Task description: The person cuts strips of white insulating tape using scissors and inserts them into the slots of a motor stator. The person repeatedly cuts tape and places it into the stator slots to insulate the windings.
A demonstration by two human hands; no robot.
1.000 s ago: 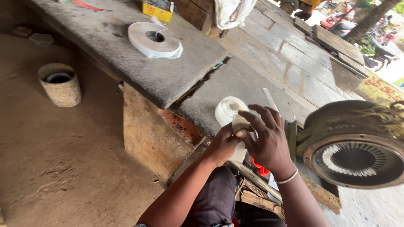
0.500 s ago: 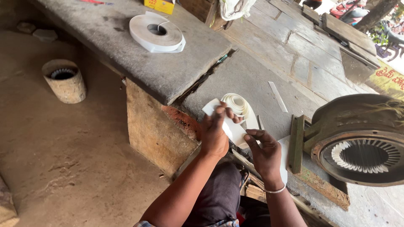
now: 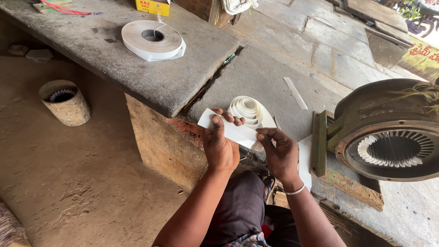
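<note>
Motor stator (image 3: 388,137) sits right of hands (image 3: 249,146) holding paper strip (image 3: 233,131).

A: Count, paper rolls?
B: Two: one large flat roll (image 3: 152,40), one small loose coil (image 3: 247,110).
A: Motor housings?
B: One stator (image 3: 388,130), plus one cylinder (image 3: 65,101) on the ground.

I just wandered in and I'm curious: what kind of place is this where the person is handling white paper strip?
Probably a small motor-repair or rewinding workshop. A motor stator sits on rough stone slabs, its slots lined with white paper. A large roll of white strip lies nearby, and both hands, left hand and right hand, hold a strip.
</note>
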